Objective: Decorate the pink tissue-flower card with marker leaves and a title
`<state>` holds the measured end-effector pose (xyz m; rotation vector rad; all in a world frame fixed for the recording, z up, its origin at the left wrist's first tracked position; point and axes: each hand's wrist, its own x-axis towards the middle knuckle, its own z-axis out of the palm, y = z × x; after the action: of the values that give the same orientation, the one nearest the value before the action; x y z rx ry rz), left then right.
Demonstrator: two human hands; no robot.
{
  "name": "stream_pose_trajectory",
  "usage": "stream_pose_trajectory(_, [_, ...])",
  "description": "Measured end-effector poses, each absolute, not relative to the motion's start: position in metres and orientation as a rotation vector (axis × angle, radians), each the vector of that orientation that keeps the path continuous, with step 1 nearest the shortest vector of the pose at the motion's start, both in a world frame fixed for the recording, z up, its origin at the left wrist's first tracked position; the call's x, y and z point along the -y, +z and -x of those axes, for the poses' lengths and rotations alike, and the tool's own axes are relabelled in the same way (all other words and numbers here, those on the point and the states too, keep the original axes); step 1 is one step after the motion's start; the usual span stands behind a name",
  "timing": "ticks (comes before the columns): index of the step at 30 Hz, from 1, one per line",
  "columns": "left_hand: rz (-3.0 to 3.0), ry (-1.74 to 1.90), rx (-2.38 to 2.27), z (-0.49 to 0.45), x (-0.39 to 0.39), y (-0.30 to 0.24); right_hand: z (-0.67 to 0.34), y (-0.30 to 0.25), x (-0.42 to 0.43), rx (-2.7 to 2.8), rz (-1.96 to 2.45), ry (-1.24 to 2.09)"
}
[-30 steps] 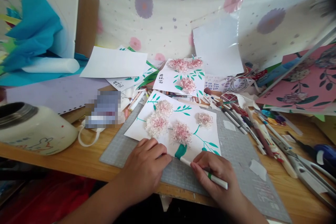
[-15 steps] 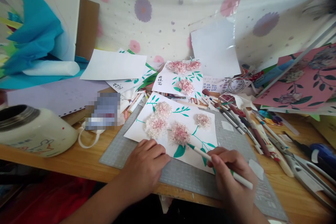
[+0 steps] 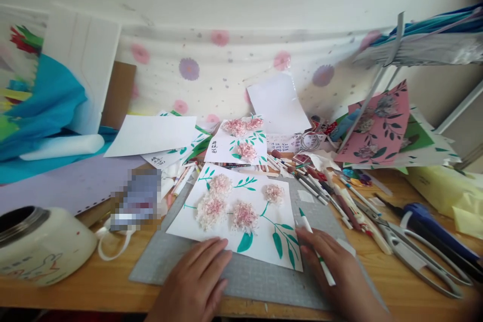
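A white sheet (image 3: 260, 241) with pink paper flowers and painted green stems and leaves lies on a grey cutting mat (image 3: 249, 276). My left hand (image 3: 196, 279) rests flat on the mat at the sheet's near edge, fingers stretched out. My right hand (image 3: 339, 271) is closed round a white marker with a green tip (image 3: 315, 244), which points away from me beside the sheet's right edge. The tip is off the paper.
A cream jar (image 3: 41, 246) lies at the left. Scissors (image 3: 418, 256), several pens (image 3: 332, 193) and a blue-handled tool (image 3: 433, 224) lie to the right. A second flower sheet (image 3: 237, 143), a pink card (image 3: 377, 126) and loose papers crowd the back of the wooden table (image 3: 415, 297).
The camera tilted up, showing more wall. My right hand drew back from the green leaves to the sheet's right edge, lifting the marker tip off the paper. My left hand stayed at the sheet's near edge.
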<state>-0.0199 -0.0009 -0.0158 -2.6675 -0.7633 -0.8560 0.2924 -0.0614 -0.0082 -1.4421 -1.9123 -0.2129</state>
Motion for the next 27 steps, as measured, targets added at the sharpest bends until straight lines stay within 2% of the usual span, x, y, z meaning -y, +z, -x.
stream_pose_trajectory(6, [2.544,-0.756,0.748,0.016,-0.003,-0.008,-0.297,-0.022,0.056,2.062,1.514,-0.229])
stream_pose_trajectory(18, [2.468,-0.889,0.882,0.027,-0.013,-0.015,-0.298,-0.024,0.067,2.376,1.353,-0.389])
stream_pose_trajectory(27, [2.506,-0.840,0.844,0.030,-0.014,-0.013,-0.305,-0.043,0.067,2.331,1.301,-0.437])
